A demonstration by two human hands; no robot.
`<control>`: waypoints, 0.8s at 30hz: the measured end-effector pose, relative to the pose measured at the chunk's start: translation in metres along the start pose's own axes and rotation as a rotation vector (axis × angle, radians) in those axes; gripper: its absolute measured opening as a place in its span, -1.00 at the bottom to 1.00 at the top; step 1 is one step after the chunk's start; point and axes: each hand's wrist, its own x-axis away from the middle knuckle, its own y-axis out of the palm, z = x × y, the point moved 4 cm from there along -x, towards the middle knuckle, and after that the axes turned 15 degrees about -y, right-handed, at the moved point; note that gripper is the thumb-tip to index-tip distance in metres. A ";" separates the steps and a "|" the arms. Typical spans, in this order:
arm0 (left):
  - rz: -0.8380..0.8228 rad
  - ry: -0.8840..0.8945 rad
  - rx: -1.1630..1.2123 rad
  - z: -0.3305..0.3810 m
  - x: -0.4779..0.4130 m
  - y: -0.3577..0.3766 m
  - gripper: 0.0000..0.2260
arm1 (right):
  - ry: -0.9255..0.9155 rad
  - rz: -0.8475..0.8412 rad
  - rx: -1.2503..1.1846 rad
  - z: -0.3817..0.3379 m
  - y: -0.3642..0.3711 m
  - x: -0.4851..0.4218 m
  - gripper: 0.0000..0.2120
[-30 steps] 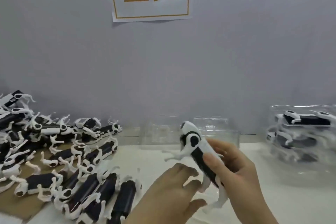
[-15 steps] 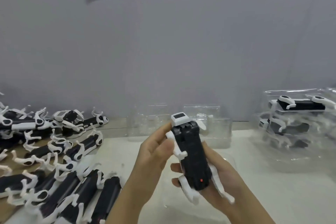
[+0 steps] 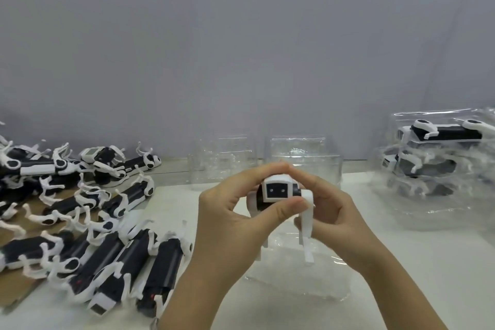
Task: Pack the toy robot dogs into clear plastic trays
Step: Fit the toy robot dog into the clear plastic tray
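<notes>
Hard white-and-black plastic, by its look. The toy robot dog [image 3: 277, 191] sits at the centre of the frame, face toward the camera, pinched between the left hand [image 3: 227, 214] and the right hand [image 3: 332, 211], with both sets of fingers [image 3: 257, 175] curled round its head and shoulders. It hangs just above a clear tray [image 3: 300, 278] on the counter [image 3: 415, 276]. It seems light and rigid, though the thin white legs look like the weak part — apt to snag or bend. Better to hold the solid body. The tray looks flimsy and slick. Loose dogs [image 3: 112, 257] lie lower left, filled trays [image 3: 439, 158] at right.
</notes>
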 end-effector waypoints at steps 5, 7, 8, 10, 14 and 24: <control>-0.086 0.011 0.066 0.005 -0.002 -0.001 -0.66 | -0.089 0.039 0.259 0.001 0.004 0.001 -0.47; -0.162 -0.067 0.139 0.000 -0.010 -0.010 -0.63 | -0.219 0.167 0.452 -0.006 -0.001 0.002 -0.45; -0.199 -0.135 0.169 -0.004 -0.015 -0.014 -0.60 | -0.314 0.220 0.611 -0.012 -0.004 0.002 -0.42; -0.277 -0.250 0.190 -0.014 -0.020 -0.019 -0.56 | -0.560 0.300 0.984 -0.027 -0.005 0.003 -0.47; -0.381 -0.242 0.232 -0.023 -0.020 -0.016 -0.41 | -0.852 0.404 1.314 -0.041 -0.001 0.008 -0.61; -0.037 0.443 -0.185 0.002 -0.010 -0.025 -0.70 | -0.765 0.164 1.189 -0.049 0.001 0.003 -0.44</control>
